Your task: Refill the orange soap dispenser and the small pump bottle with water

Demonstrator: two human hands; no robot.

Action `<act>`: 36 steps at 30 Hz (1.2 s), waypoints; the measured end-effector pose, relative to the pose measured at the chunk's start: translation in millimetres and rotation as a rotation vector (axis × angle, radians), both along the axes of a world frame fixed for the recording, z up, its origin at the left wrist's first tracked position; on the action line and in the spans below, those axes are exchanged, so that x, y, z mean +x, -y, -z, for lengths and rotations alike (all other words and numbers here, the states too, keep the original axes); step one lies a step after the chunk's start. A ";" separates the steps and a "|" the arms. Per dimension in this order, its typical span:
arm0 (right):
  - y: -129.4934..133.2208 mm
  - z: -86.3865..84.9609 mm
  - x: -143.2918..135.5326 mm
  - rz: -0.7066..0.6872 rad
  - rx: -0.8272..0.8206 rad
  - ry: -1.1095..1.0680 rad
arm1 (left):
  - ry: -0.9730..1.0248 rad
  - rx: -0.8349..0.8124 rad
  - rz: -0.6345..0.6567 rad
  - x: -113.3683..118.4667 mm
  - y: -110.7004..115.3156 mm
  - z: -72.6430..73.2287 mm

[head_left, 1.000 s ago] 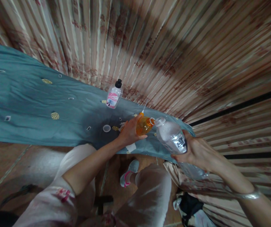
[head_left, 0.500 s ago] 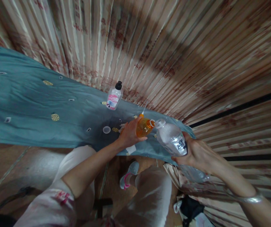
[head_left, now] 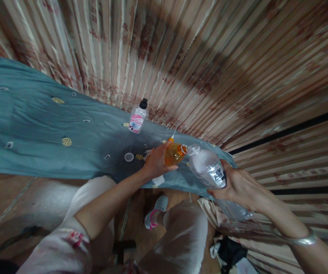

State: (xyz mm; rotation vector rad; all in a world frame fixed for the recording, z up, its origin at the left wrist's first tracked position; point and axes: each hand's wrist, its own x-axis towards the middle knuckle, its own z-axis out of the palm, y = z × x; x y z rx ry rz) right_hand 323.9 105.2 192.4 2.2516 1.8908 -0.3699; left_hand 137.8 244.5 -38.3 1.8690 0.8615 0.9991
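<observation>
In the head view, the left hand (head_left: 158, 160) is closed around an orange bottle (head_left: 175, 154) over the counter (head_left: 86, 146), near the middle of the scene, with the bottle's neck pointing to 2 o'clock. The right hand (head_left: 234, 183) grips a large clear bottle (head_left: 208, 169) at 4 o'clock from the orange one, fingers wrapped about its labelled middle. That bottle leans, its open mouth pointing to 11 o'clock and lying right by the orange bottle's neck; whether the two touch is too small to tell.

Measured from the orange bottle, a thin white nozzle with an orange base (head_left: 171, 139) shows at 12 o'clock, just beyond the left hand. A clear bottle with a black cap and pink label (head_left: 137, 120) is at 10 o'clock, a small round whitish piece (head_left: 129, 156) at 9 o'clock, and a white scrap (head_left: 158, 181) at 7 o'clock. Pleated curtain (head_left: 164, 57) runs along the counter's far edge.
</observation>
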 end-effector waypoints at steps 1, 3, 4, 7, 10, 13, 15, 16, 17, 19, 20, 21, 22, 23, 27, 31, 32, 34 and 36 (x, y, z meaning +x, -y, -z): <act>0.1 -0.1 0.2 -0.001 0.004 -0.001 | 0.000 0.004 0.000 -0.1 0.0 -0.1; 0.1 0.0 0.5 0.000 0.012 0.002 | 0.000 0.009 0.002 -0.3 -0.1 -0.3; 0.1 0.1 0.6 0.001 0.013 0.003 | 0.001 0.011 0.004 -0.4 -0.2 -0.4; -0.1 0.1 -0.1 0.003 0.008 0.008 | -0.004 0.008 0.009 -0.8 -0.5 -1.3; -0.3 -0.2 -1.5 0.025 -0.009 0.014 | -0.021 -0.005 0.009 -0.9 -0.5 -2.3; -0.7 -0.7 -2.6 0.037 -0.023 0.015 | -0.020 -0.003 0.010 -0.6 -0.1 -2.5; -1.1 -1.0 -2.7 0.037 -0.032 0.027 | -0.014 0.002 0.006 -0.3 0.4 -2.4; -1.3 -1.1 -2.5 0.036 -0.034 0.033 | -0.014 0.004 0.002 -0.2 0.6 -2.3; -1.4 -1.1 -2.1 0.033 -0.033 0.034 | -0.015 0.003 -0.001 -0.1 0.8 -2.2; -1.3 -0.9 -1.0 0.027 -0.028 0.017 | -0.019 -0.001 -0.003 0.0 1.0 -2.3; -1.1 -0.8 -0.4 0.024 -0.025 0.006 | -0.019 -0.002 -0.003 -0.1 1.0 -2.3; -0.9 -0.7 0.1 0.022 -0.023 -0.001 | -0.019 -0.003 -0.002 -0.1 0.9 -2.5; -0.7 -0.6 0.6 0.018 -0.019 -0.002 | -0.019 -0.003 -0.001 -0.2 0.8 -2.7; -0.5 -0.7 1.0 0.014 -0.016 0.003 | -0.019 -0.004 0.000 -0.3 0.6 -2.8; 0.3 -0.3 2.8 -0.004 -0.006 -0.002 | -0.019 -0.010 0.008 -0.6 0.1 -3.2; 1.5 2.3 5.3 -0.013 0.025 -0.027 | -0.014 -0.007 -0.004 0.1 0.3 -2.0; 1.7 2.8 5.6 -0.015 0.031 -0.026 | -0.013 -0.004 -0.007 0.4 0.4 -1.6; 1.8 3.0 5.5 -0.013 0.028 -0.024 | -0.009 0.002 -0.011 0.6 0.7 -1.3; 1.4 2.0 4.5 -0.002 0.016 -0.020 | -0.009 0.003 -0.010 0.7 0.8 -1.6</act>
